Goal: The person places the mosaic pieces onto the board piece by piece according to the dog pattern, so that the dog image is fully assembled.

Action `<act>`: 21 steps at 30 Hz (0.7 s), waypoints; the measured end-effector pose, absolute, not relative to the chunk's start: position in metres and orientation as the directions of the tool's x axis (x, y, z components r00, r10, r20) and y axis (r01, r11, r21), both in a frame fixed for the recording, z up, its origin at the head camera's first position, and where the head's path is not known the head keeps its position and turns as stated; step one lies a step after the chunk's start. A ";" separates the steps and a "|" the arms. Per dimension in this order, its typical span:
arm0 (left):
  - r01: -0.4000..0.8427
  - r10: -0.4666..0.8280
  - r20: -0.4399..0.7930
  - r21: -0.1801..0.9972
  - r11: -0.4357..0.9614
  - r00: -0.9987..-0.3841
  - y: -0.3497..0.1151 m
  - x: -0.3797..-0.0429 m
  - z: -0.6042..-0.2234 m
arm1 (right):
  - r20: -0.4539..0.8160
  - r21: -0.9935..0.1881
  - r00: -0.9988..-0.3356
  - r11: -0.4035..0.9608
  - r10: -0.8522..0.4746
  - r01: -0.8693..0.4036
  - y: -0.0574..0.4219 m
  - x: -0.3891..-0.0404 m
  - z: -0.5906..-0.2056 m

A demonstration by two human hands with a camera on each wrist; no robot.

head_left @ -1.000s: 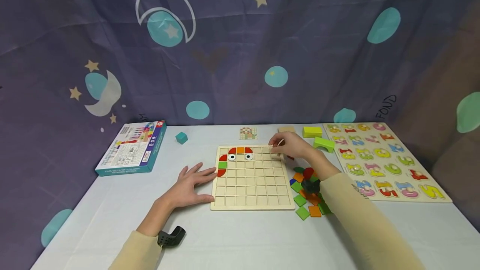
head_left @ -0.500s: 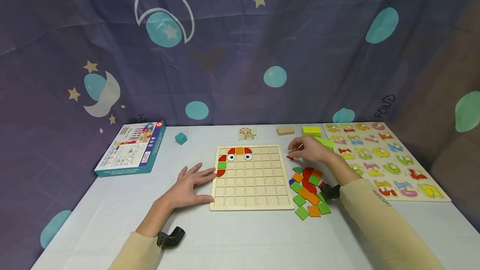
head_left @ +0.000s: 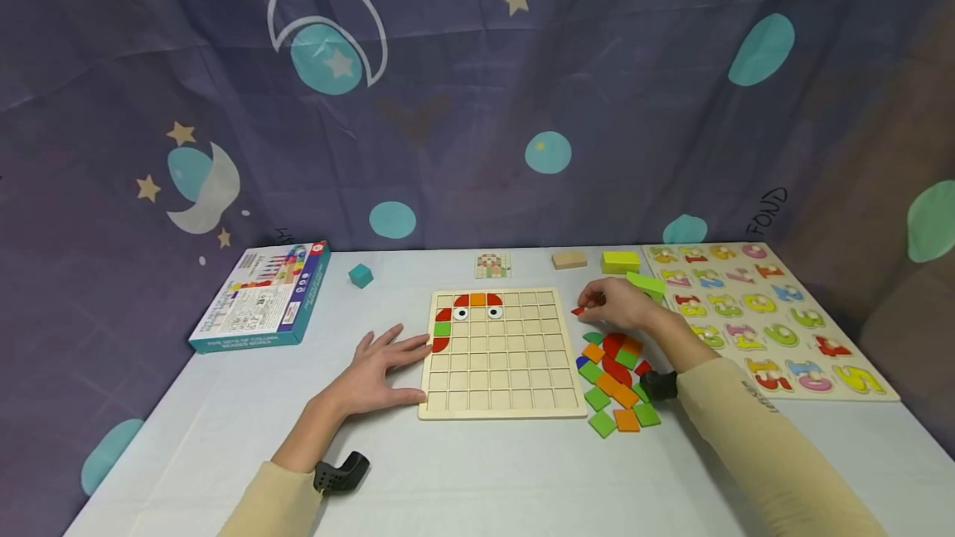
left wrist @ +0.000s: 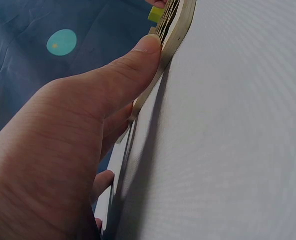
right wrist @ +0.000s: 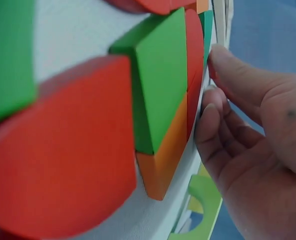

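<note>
Fingers of your right hand (head_left: 622, 303) are bent in at a small red piece (head_left: 578, 312), right of the grid board's far right corner; thumb looks to be touching it in the right wrist view. Can't tell if they've actually pinched it.

Your left hand (head_left: 379, 371) has its fingers spread at the board's left edge, thumb touching the rim, gripping nothing.

Grid board (head_left: 500, 375) sits flat mid-tabletop, filled only at the far left part: red, orange, red along the far row; two eye pieces (head_left: 477, 313) in the second row with a bare cell between them; red, green, red down the left column.

Loose pieces (head_left: 619, 388) lie in a cluster right of the board, nearer than the red one: green, orange, red, a bit of blue. Some overlap.

Beyond the board: pattern card (head_left: 493, 265), then rightward a tan block (head_left: 569, 260), yellow block (head_left: 621, 263) and green arch (head_left: 645, 284), partly behind your right hand. Number puzzle (head_left: 789, 355) fills the right side.

Far left you've got a teal cube (head_left: 361, 275) and a printed box (head_left: 261, 297). Dark patterned curtain (head_left: 462, 172) behind it all.
</note>
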State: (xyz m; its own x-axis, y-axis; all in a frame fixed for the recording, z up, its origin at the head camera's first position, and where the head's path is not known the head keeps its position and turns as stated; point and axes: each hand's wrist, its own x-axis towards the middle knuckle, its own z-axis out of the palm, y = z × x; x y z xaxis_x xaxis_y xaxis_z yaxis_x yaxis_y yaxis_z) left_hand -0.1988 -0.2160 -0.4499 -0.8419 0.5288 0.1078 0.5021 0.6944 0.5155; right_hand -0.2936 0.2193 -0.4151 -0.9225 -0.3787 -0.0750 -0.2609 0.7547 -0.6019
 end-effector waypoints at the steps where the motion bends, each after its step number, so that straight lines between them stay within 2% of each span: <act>1: 0.502 0.529 0.108 0.515 0.695 -0.842 -0.216 -0.199 -0.450 | -0.075 -0.599 -0.921 0.756 -0.381 -0.264 0.219 -0.293 -0.415; 12: 0.498 0.521 0.109 0.508 0.703 -0.847 -0.216 -0.198 -0.451 | -0.052 -0.631 -0.895 0.709 -0.444 -0.315 0.213 -0.292 -0.413; 21: 0.491 0.517 0.104 0.514 0.704 -0.850 -0.215 -0.198 -0.450 | -0.043 -0.654 -0.897 0.691 -0.441 -0.308 0.201 -0.295 -0.404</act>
State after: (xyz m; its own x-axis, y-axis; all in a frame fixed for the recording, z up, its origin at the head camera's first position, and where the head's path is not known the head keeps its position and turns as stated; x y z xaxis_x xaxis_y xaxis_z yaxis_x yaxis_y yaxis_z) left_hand -0.1982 -0.2151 -0.4503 -0.8498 0.5168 0.1038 0.4907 0.7037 0.5138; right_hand -0.2947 0.2009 -0.4044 -0.8967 -0.4406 -0.0427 -0.3083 0.6907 -0.6541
